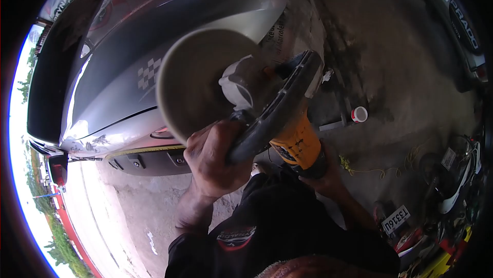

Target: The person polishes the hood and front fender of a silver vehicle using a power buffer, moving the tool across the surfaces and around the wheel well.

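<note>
Locate the power tool point(297, 131) in front of the torso, between the left hand point(218, 155) and the right hand point(331, 175). On the left, note a narrow grip, closed around the near end of the dark curved handle point(281, 106). On the right, note a grip wrapped about the dark rear end of the orange body, fingers partly hidden.

Trace the long axis obliquely: from the rear end at the right hand, forward and leftward through the pale tool head point(239, 85) to the round pad point(187, 72). Take the left hand as nearer to the pad, with the pad ahead of the knuckles and slightly left; take the right hand as farther back.

Find the grey car panel point(110, 85) beyond and left of the pad, with a checkered decal point(149, 75) just beside the rim in view. Cannot tell contact from a slight gap. Read the blur over the pad as probable rotation. On the floor point(400, 62), right of the tool, find a red and white cup point(359, 114).
</note>
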Action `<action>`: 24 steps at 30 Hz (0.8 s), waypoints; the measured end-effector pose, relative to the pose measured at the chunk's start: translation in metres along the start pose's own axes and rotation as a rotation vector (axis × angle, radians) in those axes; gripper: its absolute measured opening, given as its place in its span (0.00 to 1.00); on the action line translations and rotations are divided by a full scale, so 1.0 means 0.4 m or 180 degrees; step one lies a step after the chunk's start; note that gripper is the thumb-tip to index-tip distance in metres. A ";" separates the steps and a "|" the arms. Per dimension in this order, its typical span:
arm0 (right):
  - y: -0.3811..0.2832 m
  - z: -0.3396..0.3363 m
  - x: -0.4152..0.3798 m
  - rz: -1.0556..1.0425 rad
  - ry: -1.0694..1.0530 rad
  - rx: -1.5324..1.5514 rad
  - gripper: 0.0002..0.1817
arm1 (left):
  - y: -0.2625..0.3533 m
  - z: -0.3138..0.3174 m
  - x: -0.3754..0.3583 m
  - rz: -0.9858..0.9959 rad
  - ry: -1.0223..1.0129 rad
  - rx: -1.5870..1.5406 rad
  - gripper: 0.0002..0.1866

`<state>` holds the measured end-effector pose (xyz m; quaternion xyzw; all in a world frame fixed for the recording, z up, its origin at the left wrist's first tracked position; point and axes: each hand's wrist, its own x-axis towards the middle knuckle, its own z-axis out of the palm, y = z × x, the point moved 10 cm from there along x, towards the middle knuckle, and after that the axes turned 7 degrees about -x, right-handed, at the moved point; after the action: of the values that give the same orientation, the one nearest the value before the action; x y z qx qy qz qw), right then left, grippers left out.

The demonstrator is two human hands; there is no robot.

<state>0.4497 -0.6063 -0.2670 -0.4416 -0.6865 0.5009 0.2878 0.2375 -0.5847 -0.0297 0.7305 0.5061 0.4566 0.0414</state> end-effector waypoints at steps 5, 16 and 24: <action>0.019 -0.124 0.029 0.0028 0.0365 0.0301 0.59 | -0.041 0.110 0.114 -0.0100 0.0017 -0.0799 0.14; -0.201 -0.028 0.090 -0.0135 -0.0465 -0.0317 0.57 | -0.079 -0.220 -0.043 -0.0365 0.1002 -0.0069 0.13; -0.537 0.270 0.221 -0.1316 -0.1177 -0.0801 0.58 | -0.286 -0.682 -0.274 -0.0621 0.2533 -0.0518 0.12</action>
<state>0.2516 -0.5974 -0.1049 -0.2261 -0.8592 0.4146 0.1967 -0.0438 -0.7241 0.0000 0.4401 0.5117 0.7357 -0.0567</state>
